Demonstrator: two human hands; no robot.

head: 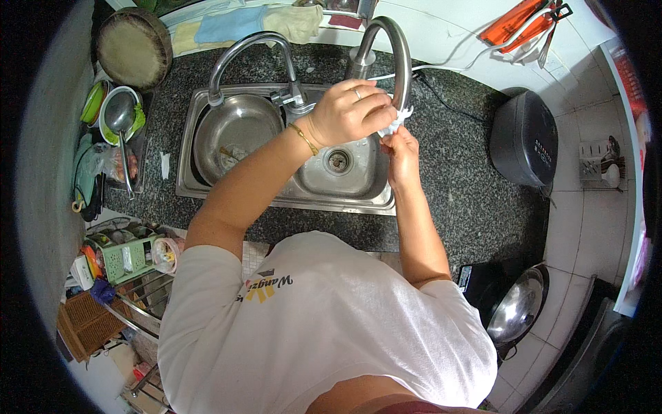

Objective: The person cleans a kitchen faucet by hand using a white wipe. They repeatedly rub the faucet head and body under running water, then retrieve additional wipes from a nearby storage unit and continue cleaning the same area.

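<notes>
At the right bowl of the double stainless-steel sink (344,208), both hands meet at the spout end of a brushed-metal gooseneck faucet (402,57). A crumpled white piece (397,124), tissue or thin cloth, wraps around or lies against that end. My left hand (351,114), with a ring and a gold-coloured bracelet, pinches it from the left with bent fingers. From below, my right hand (403,155) grips its lower part. Beneath the hands, the right bowl shows a drain strainer (338,161). What lies between the fingers is partly hidden.
A chrome faucet (248,39) arches over a round metal basin (232,124) in the left bowl. Bowls and a ladle (120,116) stand left on the granite counter (445,207). A black appliance (522,139) sits right, above a lidded wok (517,305). A cord crosses behind.
</notes>
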